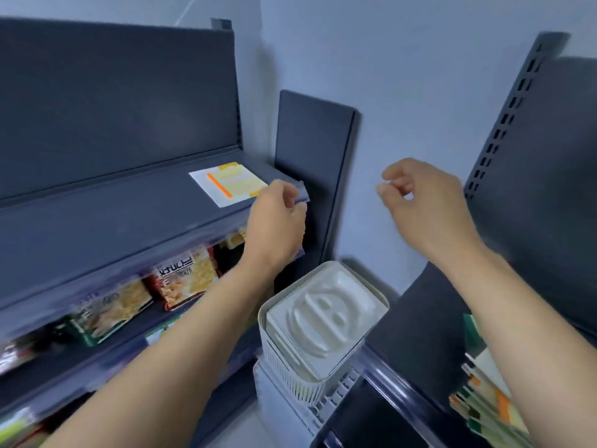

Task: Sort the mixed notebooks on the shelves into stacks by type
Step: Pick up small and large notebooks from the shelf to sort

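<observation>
flat on the dark grey metal upper shelf [113, 205], close to its right end: a thin yellow-and-white paper notebook [239, 182], on top of a plain white sheet [201, 179] that shows past it at the left and the front. set askew to the shelf front, with its orange-banded edge [219, 185] on the left side and slanting from back-left to front-right. opposite edge turned toward the shelf's right front corner. long axis hard to call (too foreshortened and slightly blurred).

left hand [274, 221] just beside the notebook's near right corner, at the shelf's front corner, back of the hand to the camera. fingers curled under, tips hidden, so cannot tell whether gripping the shelf lip or holding nothing.

right hand [426, 202] well apart from it, up in the air before the pale wall. fingers loosely curled, thumb and forefinger close together, nothing between them.

low at the right, on a second dark shelf [429, 318]: a fanned stack of notebooks [484, 405] with green, orange and white edges.

between the two shelf units, a white plastic lidded basket [323, 318]. under the upper shelf, a row of printed snack packets [184, 279].
</observation>
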A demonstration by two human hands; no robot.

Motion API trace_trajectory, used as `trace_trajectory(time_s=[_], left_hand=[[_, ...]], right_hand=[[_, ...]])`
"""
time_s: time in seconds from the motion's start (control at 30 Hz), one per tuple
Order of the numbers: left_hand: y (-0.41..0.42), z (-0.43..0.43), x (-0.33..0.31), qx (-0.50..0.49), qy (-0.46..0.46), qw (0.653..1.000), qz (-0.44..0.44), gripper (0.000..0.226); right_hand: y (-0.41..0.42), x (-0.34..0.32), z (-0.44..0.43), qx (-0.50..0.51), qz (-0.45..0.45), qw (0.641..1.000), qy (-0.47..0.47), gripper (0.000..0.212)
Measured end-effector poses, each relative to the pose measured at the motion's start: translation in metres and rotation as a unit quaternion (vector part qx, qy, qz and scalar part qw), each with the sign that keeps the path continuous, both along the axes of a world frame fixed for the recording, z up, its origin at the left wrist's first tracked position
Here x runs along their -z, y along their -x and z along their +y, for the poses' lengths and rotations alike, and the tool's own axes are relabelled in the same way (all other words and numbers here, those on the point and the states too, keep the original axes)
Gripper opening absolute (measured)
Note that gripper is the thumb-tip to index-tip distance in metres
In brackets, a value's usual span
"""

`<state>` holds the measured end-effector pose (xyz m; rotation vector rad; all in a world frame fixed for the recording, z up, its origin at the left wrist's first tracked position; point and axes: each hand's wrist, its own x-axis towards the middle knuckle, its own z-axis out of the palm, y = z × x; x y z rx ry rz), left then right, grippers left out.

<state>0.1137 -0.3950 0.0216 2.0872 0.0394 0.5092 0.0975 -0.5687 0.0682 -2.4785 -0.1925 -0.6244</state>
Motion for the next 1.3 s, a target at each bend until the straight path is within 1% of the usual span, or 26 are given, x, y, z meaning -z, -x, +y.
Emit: trace_trajectory(time_s=[0.2, 0.33, 0.47, 0.63, 0.83, 0.9, 0.97, 1.0, 1.07, 1.1, 1.23, 1.3], left_hand=[[-0.034, 0.105, 0.007, -0.063, 0.009, 0.997, 0.032, 0.018], [-0.067, 0.162, 0.009, -0.080, 0.020, 0.995, 0.054, 0.012], [-0.096, 0.183, 0.015, -0.070, 0.035, 0.993, 0.086, 0.025], [-0.131, 0.187, 0.030, -0.044, 0.038, 0.987, 0.153, 0.040], [-0.165, 0.187, 0.033, -0.051, 0.065, 0.978, 0.193, 0.047], [-0.179, 0.186, 0.032, -0.053, 0.081, 0.972, 0.215, 0.042], [-0.194, 0.185, 0.030, -0.064, 0.130, 0.960, 0.239, 0.021], [-0.201, 0.183, 0.029, -0.066, 0.157, 0.954, 0.246, 0.023], [-0.213, 0.179, 0.030, -0.069, 0.188, 0.944, 0.262, 0.037], [-0.217, 0.177, 0.031, -0.071, 0.195, 0.941, 0.268, 0.037], [-0.229, 0.175, 0.036, -0.076, 0.222, 0.932, 0.275, 0.010], [-0.234, 0.176, 0.037, -0.079, 0.246, 0.923, 0.285, 0.014]], right_hand=[[-0.058, 0.006, 0.101, -0.050, -0.015, 0.999, 0.003, 0.017], [-0.093, 0.011, 0.153, -0.055, -0.004, 0.998, 0.000, 0.018], [-0.119, 0.023, 0.172, -0.041, 0.018, 0.999, 0.007, 0.023], [-0.160, 0.044, 0.183, -0.036, 0.061, 0.997, 0.019, 0.028], [-0.217, 0.067, 0.191, -0.058, 0.111, 0.992, 0.035, 0.030], [-0.236, 0.072, 0.192, -0.066, 0.124, 0.989, 0.036, 0.031], [-0.254, 0.076, 0.194, -0.075, 0.142, 0.987, 0.033, 0.033], [-0.263, 0.078, 0.194, -0.077, 0.153, 0.985, 0.034, 0.035], [-0.277, 0.082, 0.195, -0.084, 0.184, 0.979, 0.035, 0.040], [-0.283, 0.084, 0.195, -0.090, 0.203, 0.975, 0.032, 0.042], [-0.300, 0.090, 0.197, -0.113, 0.255, 0.960, 0.031, 0.048], [-0.306, 0.092, 0.200, -0.121, 0.272, 0.954, 0.027, 0.050]])
